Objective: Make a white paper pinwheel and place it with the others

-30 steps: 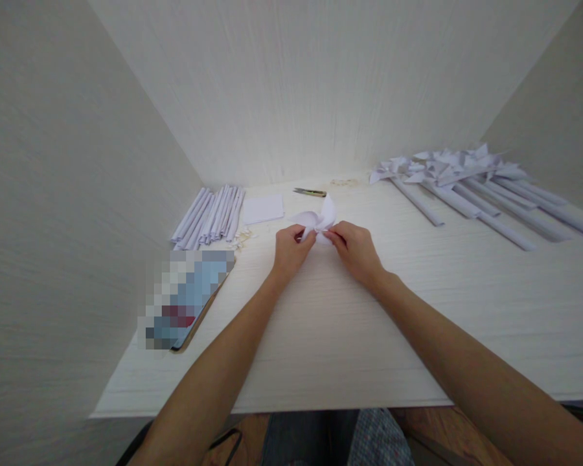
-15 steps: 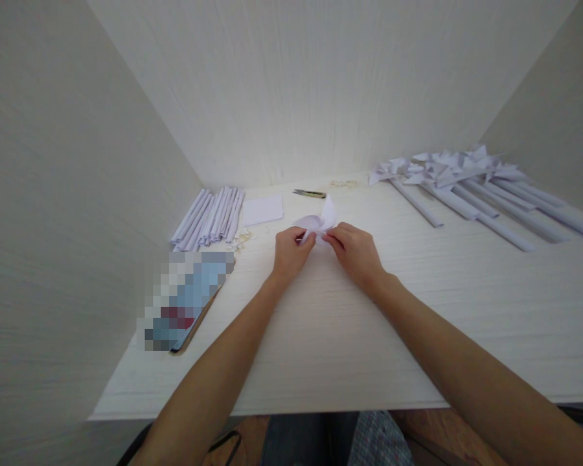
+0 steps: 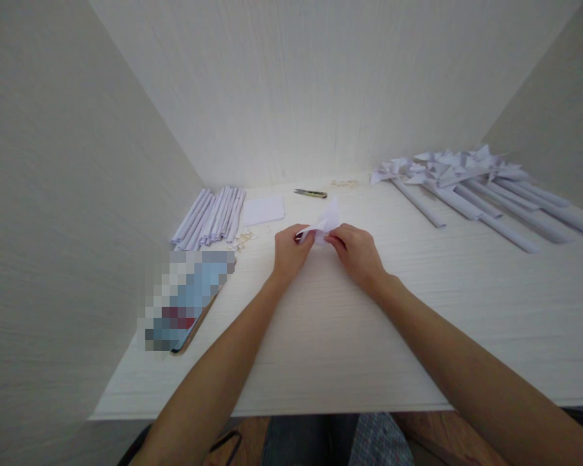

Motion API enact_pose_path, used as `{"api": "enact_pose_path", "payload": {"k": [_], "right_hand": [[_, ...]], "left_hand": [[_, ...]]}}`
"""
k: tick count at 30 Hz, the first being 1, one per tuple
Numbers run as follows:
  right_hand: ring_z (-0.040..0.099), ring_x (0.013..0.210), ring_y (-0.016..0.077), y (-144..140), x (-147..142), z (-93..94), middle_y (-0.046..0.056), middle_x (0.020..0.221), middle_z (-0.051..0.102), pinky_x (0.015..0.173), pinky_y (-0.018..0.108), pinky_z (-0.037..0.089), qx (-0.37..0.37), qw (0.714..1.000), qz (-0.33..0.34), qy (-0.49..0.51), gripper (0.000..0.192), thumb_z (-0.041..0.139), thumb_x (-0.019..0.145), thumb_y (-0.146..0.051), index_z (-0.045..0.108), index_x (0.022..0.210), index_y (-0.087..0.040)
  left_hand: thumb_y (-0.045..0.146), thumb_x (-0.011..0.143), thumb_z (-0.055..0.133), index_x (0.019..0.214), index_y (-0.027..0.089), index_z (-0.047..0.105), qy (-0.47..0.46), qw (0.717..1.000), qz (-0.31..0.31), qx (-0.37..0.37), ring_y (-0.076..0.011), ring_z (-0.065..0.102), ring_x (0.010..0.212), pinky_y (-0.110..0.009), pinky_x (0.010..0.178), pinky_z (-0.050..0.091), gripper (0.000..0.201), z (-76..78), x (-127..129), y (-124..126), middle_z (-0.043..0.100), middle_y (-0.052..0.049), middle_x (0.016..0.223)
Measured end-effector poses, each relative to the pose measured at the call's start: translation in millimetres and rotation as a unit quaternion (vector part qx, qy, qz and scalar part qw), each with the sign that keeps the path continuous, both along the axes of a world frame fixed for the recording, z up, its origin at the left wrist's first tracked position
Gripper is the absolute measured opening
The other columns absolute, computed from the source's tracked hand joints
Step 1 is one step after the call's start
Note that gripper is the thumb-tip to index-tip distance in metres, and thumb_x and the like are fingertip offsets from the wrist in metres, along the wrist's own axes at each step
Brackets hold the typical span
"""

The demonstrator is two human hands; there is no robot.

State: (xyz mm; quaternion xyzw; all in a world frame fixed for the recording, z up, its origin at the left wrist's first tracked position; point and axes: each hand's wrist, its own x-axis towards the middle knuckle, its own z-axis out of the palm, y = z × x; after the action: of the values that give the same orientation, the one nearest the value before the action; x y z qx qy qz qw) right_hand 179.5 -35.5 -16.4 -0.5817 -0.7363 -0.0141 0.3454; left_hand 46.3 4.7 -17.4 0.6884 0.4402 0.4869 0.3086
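Observation:
Near the middle of the white table (image 3: 315, 336), a white paper pinwheel (image 3: 326, 221) is pinched between both hands, just above the surface. My left hand (image 3: 291, 251) grips its left side with thumb and fingers. My right hand (image 3: 354, 249) is closed on its right side. One pointed blade stands up away from me, and the lower part of the paper is partly hidden by the fingers. Beyond the hands lie thread snips (image 3: 311, 193) and a stack of white paper squares (image 3: 263, 210).
Rolled paper sticks (image 3: 214, 217) lie bundled at the back left, with small pale scraps (image 3: 243, 241) beside them. A phone-like device (image 3: 199, 301), its screen pixelated, rests at the left. Several paper pinwheels on sticks (image 3: 447, 169) are piled at the back right. Walls enclose the table.
The left blade of the pinwheel has shifted inward and the paper looks more gathered between my fingers. Both hands stay in nearly the same place.

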Motion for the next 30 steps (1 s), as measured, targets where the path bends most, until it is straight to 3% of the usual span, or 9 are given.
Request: {"api": "enact_pose_path", "payload": {"k": [10,22,30], "right_hand": [[0.053,0.064,0.0151,1.5,1.7,-1.5,0.005,0.07,0.061,0.059,0.026,0.035,0.004,1.0,-0.002,0.01,0.022,0.045,0.083,-0.022,0.06,0.068,-0.016],[0.052,0.061,0.0149,2.0,2.0,-2.1,0.004,0.067,0.06,0.058,0.026,0.034,0.001,1.0,0.001,0.008,0.024,0.045,0.082,-0.022,0.059,0.064,-0.017],[0.053,0.057,0.0146,3.4,1.3,-2.3,0.004,0.064,0.063,0.057,0.026,0.036,-0.002,0.999,-0.015,0.046,0.02,0.051,0.078,-0.024,0.062,0.063,-0.016]], "left_hand": [[0.021,0.069,0.052,0.067,0.014,0.065,0.022,1.0,0.001,-0.004,-0.0094,0.052,0.058,-0.02,0.054,0.039,0.015,2.9,-0.7,-2.2,0.062,0.001,0.063],[0.011,0.065,0.054,0.076,0.015,0.067,0.005,0.999,-0.019,-0.036,-0.0131,0.058,0.074,-0.021,0.06,0.044,0.017,6.7,-0.9,-3.7,0.067,-0.003,0.079],[0.018,0.069,0.051,0.072,0.012,0.067,0.022,0.999,-0.021,-0.037,-0.0114,0.056,0.065,-0.022,0.059,0.042,0.017,5.9,-0.7,-2.5,0.065,-0.003,0.07]]}}
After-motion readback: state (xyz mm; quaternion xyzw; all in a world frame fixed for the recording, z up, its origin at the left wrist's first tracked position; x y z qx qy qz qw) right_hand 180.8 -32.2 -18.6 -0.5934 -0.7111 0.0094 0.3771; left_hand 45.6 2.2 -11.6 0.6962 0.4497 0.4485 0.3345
